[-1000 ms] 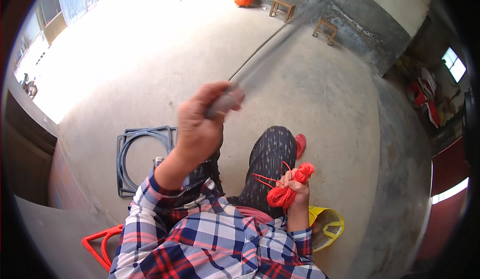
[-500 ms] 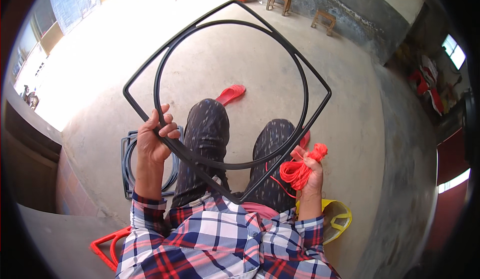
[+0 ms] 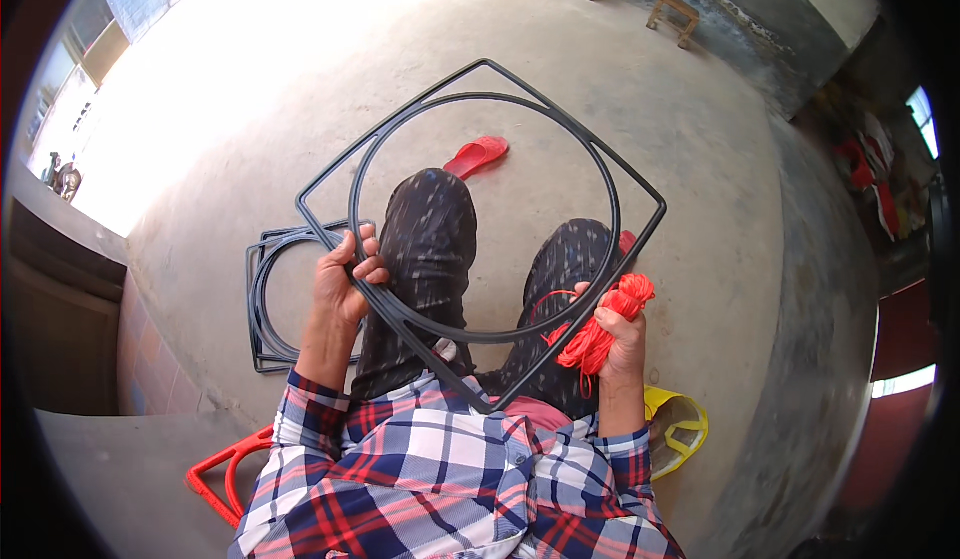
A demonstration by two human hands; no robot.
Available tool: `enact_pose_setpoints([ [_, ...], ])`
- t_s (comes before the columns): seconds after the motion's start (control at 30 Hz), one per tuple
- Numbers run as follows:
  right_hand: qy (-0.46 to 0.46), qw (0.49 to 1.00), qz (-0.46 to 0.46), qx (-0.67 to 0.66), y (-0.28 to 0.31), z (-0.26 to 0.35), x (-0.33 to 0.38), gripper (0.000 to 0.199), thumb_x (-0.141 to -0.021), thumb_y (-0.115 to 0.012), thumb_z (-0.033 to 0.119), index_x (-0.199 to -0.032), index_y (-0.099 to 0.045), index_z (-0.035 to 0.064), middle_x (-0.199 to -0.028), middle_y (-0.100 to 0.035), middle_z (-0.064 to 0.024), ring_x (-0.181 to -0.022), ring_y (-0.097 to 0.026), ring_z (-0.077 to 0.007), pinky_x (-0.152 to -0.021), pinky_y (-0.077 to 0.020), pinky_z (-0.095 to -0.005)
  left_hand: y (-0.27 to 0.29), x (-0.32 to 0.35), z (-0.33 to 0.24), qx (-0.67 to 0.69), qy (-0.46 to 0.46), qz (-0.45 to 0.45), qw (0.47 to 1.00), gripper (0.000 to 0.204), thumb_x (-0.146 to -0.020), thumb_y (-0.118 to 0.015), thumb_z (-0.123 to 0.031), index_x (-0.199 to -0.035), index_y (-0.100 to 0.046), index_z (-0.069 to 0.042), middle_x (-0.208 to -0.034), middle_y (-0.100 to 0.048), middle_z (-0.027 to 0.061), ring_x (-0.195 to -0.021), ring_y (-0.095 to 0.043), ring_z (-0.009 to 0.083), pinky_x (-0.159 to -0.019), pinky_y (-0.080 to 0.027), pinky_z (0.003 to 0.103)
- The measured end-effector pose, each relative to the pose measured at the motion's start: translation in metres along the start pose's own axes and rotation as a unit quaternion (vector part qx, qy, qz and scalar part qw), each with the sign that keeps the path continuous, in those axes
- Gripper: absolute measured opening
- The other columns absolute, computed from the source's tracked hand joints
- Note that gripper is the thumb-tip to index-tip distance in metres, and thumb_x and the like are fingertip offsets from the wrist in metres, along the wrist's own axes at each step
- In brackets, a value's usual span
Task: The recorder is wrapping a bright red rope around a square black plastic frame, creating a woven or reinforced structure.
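A black square frame (image 3: 572, 111) with a round ring inside it is held tilted over my lap, one corner pointing away from me. My left hand (image 3: 347, 277) is closed around its left side, where ring and square edge run together. In my right hand (image 3: 624, 337) is a bundle of red cord (image 3: 598, 337), gripped in the fingers next to the frame's right side. Some fingertips of that hand show inside the ring, behind the frame's edge. A loose strand of the cord loops toward the ring.
Several similar dark frames (image 3: 262, 304) lie stacked on the floor left of my legs. A red frame (image 3: 215, 467) is beside me at lower left, a yellow bag (image 3: 688, 427) at my right. Wooden stools (image 3: 676, 17) stand by the far wall. My red shoe (image 3: 478, 156) is ahead.
The frame has come down and lies flatter, nearer my knees. My right hand with the red cord has moved up against the frame's right side. The view has tipped downward.
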State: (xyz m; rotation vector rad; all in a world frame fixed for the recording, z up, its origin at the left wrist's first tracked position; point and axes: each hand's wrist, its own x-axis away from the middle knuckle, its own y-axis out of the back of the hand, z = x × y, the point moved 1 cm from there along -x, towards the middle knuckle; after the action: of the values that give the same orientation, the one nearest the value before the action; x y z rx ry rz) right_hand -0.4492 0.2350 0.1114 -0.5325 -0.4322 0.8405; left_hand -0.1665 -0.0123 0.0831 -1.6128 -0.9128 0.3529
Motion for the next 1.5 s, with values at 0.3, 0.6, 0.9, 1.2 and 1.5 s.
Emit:
enact_pose_setpoints([
  [0.3,0.080,0.988,-0.075,0.112,-0.013,0.005,0.025,0.036,-0.073,-0.060,-0.002,-0.108,-0.062,-0.0041,-0.105,-0.068,-0.0168,-0.086,-0.067,-0.0193,-0.081,-0.0561,-0.0312,0.009,0.006,0.011,-0.002,0.012,-0.025,1.000,0.029,-0.103,-0.046,-0.027,-0.116,-0.055,-0.002,-0.087,-0.065,0.0110,-0.058,-0.050,0.0132,-0.056,-0.047,0.031],
  [0.6,0.091,0.986,-0.066,0.124,-0.015,0.008,0.028,0.038,-0.071,-0.057,-0.001,-0.108,-0.061,-0.0049,-0.110,-0.066,-0.0206,-0.088,-0.068,-0.0214,-0.085,-0.0552,-0.0332,0.013,0.006,0.014,0.021,0.021,0.000,1.000,0.029,-0.102,-0.047,-0.026,-0.116,-0.054,-0.002,-0.090,-0.066,0.0131,-0.056,-0.049,0.0139,-0.054,-0.044,0.031],
  [0.9,0.076,0.992,-0.027,0.102,-0.028,0.019,0.036,0.047,-0.072,-0.056,0.000,-0.118,-0.056,-0.0069,-0.103,-0.065,-0.0166,-0.090,-0.067,-0.0219,-0.088,-0.0541,-0.0354,0.019,0.007,0.016,0.040,0.026,0.022,0.999,0.028,-0.102,-0.047,-0.026,-0.115,-0.054,-0.003,-0.090,-0.066,0.0140,-0.053,-0.046,0.0132,-0.051,-0.041,0.030],
  [1.2,0.135,0.957,0.042,0.252,-0.009,0.021,0.060,0.054,-0.075,-0.069,0.012,-0.121,-0.047,-0.0057,-0.120,-0.058,-0.0229,-0.101,-0.064,-0.0259,-0.090,-0.0535,-0.0395,0.032,0.005,0.016,0.060,0.040,0.063,0.995,0.027,-0.102,-0.046,-0.026,-0.115,-0.056,-0.005,-0.092,-0.068,0.0144,-0.054,-0.047,0.0127,-0.053,-0.043,0.030],
  [1.5,0.147,0.945,0.060,0.287,-0.007,0.022,0.059,0.050,-0.076,-0.073,0.018,-0.114,-0.050,-0.0048,-0.114,-0.059,-0.0241,-0.096,-0.063,-0.0263,-0.086,-0.0536,-0.0381,0.031,0.004,0.013,0.051,0.043,0.064,0.996,0.026,-0.102,-0.047,-0.027,-0.114,-0.057,-0.005,-0.093,-0.066,0.0135,-0.056,-0.047,0.0139,-0.055,-0.043,0.032],
])
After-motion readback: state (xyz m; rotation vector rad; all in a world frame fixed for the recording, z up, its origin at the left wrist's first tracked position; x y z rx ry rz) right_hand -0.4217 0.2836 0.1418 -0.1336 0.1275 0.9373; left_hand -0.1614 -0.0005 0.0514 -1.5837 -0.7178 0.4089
